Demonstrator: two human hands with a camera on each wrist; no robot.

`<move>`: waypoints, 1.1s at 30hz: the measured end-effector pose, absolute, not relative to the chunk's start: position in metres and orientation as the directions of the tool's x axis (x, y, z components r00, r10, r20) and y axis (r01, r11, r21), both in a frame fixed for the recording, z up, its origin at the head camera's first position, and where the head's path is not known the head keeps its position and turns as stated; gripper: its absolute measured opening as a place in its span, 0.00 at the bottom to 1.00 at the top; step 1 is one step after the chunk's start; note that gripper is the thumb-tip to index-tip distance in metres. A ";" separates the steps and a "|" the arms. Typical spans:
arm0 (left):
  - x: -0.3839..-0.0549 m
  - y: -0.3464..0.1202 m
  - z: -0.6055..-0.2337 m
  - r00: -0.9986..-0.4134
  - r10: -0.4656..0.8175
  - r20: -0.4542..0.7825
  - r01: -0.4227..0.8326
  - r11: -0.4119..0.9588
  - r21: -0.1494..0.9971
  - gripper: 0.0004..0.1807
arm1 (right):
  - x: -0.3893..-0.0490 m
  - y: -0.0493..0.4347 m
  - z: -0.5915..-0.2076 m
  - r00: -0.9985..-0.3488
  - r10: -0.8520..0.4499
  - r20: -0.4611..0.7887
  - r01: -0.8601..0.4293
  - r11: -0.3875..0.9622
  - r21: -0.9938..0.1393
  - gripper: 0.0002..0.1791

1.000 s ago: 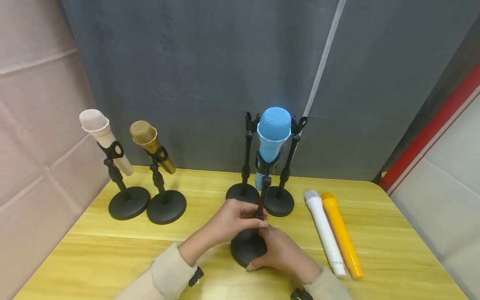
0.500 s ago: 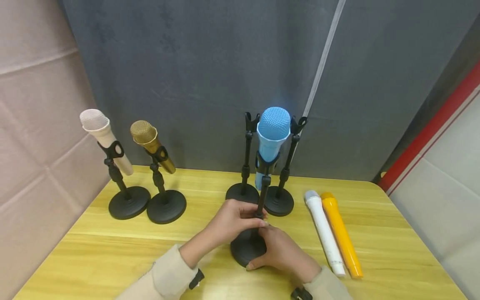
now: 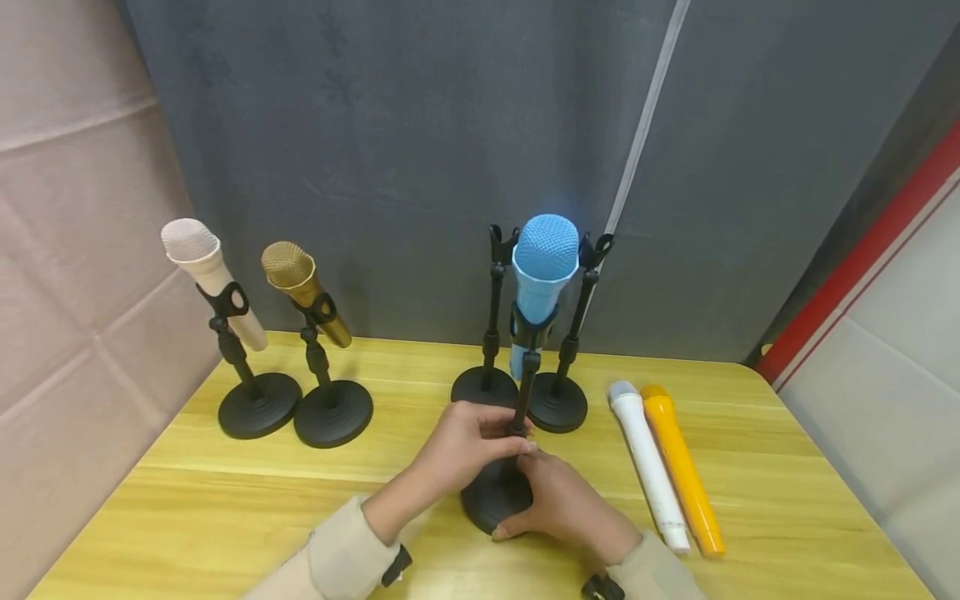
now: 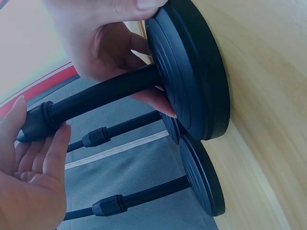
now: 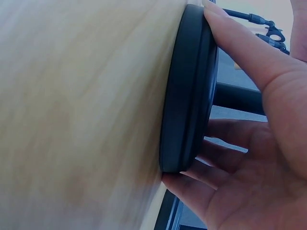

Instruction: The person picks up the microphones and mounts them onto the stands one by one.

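Observation:
A blue microphone (image 3: pixel 546 258) sits in the clip of a black microphone stand (image 3: pixel 491 500) near the front middle of the table. My left hand (image 3: pixel 467 446) holds the stand's pole; the left wrist view has its thumb and fingers around the collar (image 4: pixel 38 123). Lower down, my right hand (image 3: pixel 564 504) grips the round base, thumb on the near edge and fingers around the far side. The right wrist view shows that base (image 5: pixel 184 96) standing on edge in the picture, flat against the wood, with my fingertips at its rim.
Behind stand two microphone stands with bare clips, one left (image 3: pixel 491 333) and one right (image 3: pixel 572 350). At left, a white microphone (image 3: pixel 202 254) and a gold microphone (image 3: pixel 296 275) sit in stands. A white microphone (image 3: pixel 651 467) and an orange microphone (image 3: pixel 684 471) lie at right.
The blue microphone on its stand has shifted very slightly left in the head view. Both hands keep their hold.

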State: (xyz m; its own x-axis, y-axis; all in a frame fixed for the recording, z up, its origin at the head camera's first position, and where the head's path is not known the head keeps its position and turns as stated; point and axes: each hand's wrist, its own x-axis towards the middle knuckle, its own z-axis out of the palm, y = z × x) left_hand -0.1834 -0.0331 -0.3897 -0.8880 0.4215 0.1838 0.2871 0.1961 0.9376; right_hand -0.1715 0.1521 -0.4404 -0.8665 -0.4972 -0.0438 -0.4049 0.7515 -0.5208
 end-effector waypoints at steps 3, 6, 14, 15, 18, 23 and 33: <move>-0.183 -0.032 -0.391 -0.893 0.408 0.191 0.289 0.193 0.938 0.11 | -0.171 0.152 -0.441 -0.869 -0.494 -0.043 -0.401 0.752 -0.522 0.53; -0.182 -0.031 -0.390 -0.895 0.401 0.195 0.292 0.199 0.935 0.11 | -0.171 0.152 -0.440 -0.868 -0.495 -0.042 -0.404 0.751 -0.523 0.54; -0.178 -0.029 -0.390 -0.900 0.381 0.211 0.304 0.203 0.931 0.11 | -0.171 0.152 -0.440 -0.865 -0.501 -0.040 -0.409 0.747 -0.525 0.56; -0.177 -0.029 -0.390 -0.901 0.378 0.211 0.303 0.202 0.931 0.12 | -0.171 0.152 -0.440 -0.865 -0.501 -0.040 -0.408 0.746 -0.526 0.56; -0.176 -0.028 -0.391 -0.905 0.366 0.216 0.306 0.209 0.929 0.14 | -0.171 0.153 -0.441 -0.866 -0.498 -0.042 -0.404 0.746 -0.529 0.56; -0.174 -0.027 -0.393 -0.913 0.340 0.226 0.313 0.227 0.922 0.17 | -0.171 0.153 -0.441 -0.869 -0.493 -0.043 -0.399 0.751 -0.526 0.55; -0.169 -0.022 -0.391 -0.934 0.271 0.234 0.312 0.295 0.903 0.20 | -0.171 0.153 -0.442 -0.867 -0.498 -0.025 -0.411 0.743 -0.528 0.55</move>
